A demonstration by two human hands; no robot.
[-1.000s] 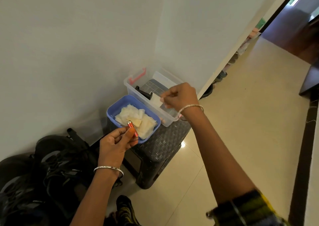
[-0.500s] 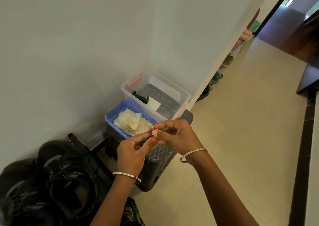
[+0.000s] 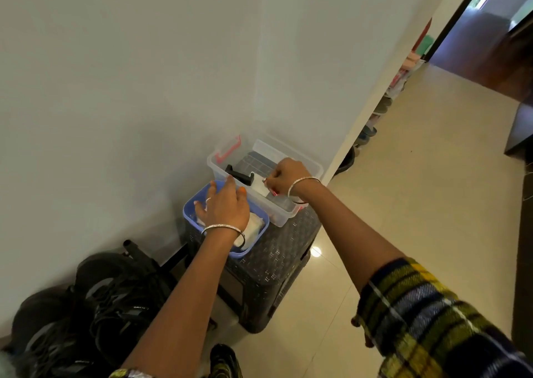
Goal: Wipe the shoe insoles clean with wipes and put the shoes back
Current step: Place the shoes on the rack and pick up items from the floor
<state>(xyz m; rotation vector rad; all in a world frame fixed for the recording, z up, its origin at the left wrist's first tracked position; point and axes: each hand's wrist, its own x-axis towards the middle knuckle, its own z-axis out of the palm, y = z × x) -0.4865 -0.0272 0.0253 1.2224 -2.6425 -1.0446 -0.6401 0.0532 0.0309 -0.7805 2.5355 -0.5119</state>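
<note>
Head view: my left grip [image 3: 225,207] is spread open, palm down over the wipes [image 3: 253,227] in the blue tub [image 3: 190,222] on the woven stool [image 3: 282,250]. My right grip [image 3: 288,173] is curled inside the clear box [image 3: 219,164]; whether it holds anything I cannot tell. Risk: the tub sits near the stool's edge, and a hard tug could tip it.

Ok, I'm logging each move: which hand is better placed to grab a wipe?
Left. The left hand is open right above the wipes in the blue basket; the right hand is curled inside the clear box, possibly holding something small.
</note>
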